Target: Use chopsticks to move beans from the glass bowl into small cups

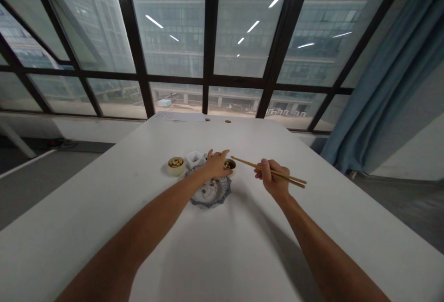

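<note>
My left hand point(217, 165) reaches across a scalloped clear dish, its thumb and index finger around a small round bowl point(234, 168) with nut-like pieces inside. The other left fingers are spread, and the hand covers part of the bowl. In my right hand point(273, 177) is a pair of wooden chopsticks point(248, 162), slanting left with their tips just above and beside that bowl. Whether the tips pinch anything is too small to tell. Below my left hand, the scalloped dish point(227, 195) has a grey-blue rim and a few small pieces in it.
Left of the dish stands another small yellowish bowl point(176, 172) with nut-like pieces. A white angular cup point(190, 157) sits behind the dish. Papers point(183, 116) lie at the far edge of the white table point(208, 251). Windows stand beyond, and a blue curtain point(374, 94) hangs right.
</note>
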Demonstrator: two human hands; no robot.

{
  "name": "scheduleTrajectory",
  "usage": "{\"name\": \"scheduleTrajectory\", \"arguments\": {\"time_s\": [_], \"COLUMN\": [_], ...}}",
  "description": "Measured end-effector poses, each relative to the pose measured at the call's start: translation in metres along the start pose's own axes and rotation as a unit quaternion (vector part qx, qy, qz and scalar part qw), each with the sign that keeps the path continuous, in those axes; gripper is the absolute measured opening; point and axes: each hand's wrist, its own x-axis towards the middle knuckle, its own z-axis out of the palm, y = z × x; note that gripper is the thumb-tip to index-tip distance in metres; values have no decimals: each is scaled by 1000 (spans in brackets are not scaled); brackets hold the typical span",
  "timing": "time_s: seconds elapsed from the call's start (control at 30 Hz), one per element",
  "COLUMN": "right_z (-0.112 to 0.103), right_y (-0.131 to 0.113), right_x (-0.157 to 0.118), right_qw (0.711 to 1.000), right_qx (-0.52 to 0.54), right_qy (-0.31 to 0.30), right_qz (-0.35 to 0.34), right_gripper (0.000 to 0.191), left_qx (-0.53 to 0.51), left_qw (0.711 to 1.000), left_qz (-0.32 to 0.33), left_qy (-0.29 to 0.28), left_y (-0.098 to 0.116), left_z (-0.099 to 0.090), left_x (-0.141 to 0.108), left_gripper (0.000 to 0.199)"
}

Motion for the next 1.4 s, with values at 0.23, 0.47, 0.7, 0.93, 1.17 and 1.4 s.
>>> {"name": "scheduleTrajectory", "arguments": {"time_s": [0.23, 0.47, 0.7, 0.93, 1.17, 1.4], "right_z": [0, 3, 7, 24, 36, 22], "right_y": [-4, -8, -30, -46, -43, -59], "right_x": [1, 4, 0, -10, -3, 2], "right_qw": [999, 999, 991, 945, 923, 935], "right_qx": [-36, -25, 34, -75, -99, -90], "right_qy": [-29, -39, -121, -288, -337, -330], "right_qz": [-20, 11, 43, -136, -154, -99], "right_gripper": [51, 52, 53, 55, 53, 52], "left_qx": [10, 5, -1, 19, -25, -56], "left_qw": [1000, 1000, 993, 964, 948, 944], "left_qz": [-14, -17, 0, -55, -71, -86], "left_qy": [-10, -19, 114, 260, 310, 313], "left_y": [0, 0, -52, -118, -130, -132], "left_z": [1, -6, -32, -39, -23, -18], "left_x": [4, 1, -40, -94, -111, -110], "left_gripper": [84, 82, 43, 29, 30, 29]}}
